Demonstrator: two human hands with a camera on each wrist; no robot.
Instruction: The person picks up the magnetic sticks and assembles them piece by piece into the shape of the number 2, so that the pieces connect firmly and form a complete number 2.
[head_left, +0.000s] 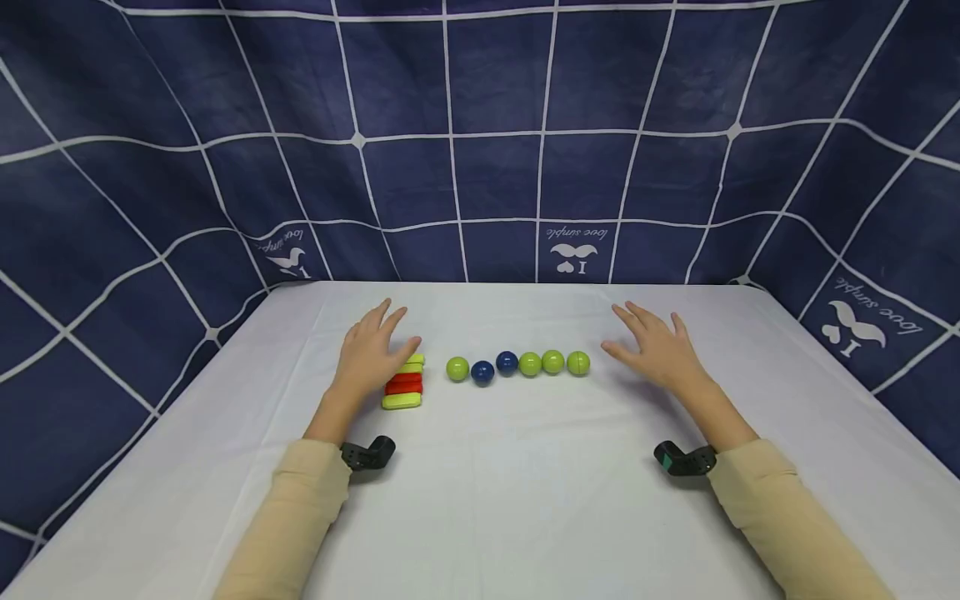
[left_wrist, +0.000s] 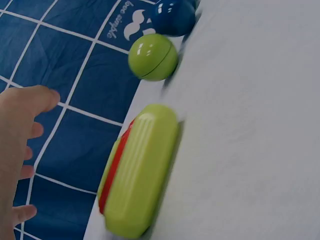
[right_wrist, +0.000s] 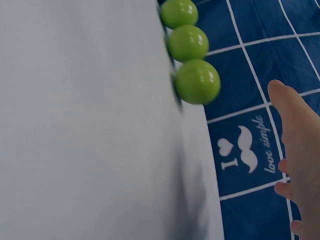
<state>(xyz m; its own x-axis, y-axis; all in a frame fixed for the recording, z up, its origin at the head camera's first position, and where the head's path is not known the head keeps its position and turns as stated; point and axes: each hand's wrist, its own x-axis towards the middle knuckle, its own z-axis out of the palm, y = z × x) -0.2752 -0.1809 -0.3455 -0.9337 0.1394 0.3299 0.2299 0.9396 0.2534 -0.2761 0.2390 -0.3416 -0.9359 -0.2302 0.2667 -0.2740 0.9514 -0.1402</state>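
In the head view we look forward and down from the near side of the row of balls (head_left: 529, 364), far enough back to take in its whole length, both hands (head_left: 367, 352) and the blue backdrop (head_left: 495, 175) beyond it. In the left wrist view we face, tilted, towards the row's left end, so close that the green and red bars (left_wrist: 142, 172) beside it loom large; the head view shares these bars. In the right wrist view, also tilted and close, we face the row's right end, whose three green balls (right_wrist: 188, 42) the head view shares.
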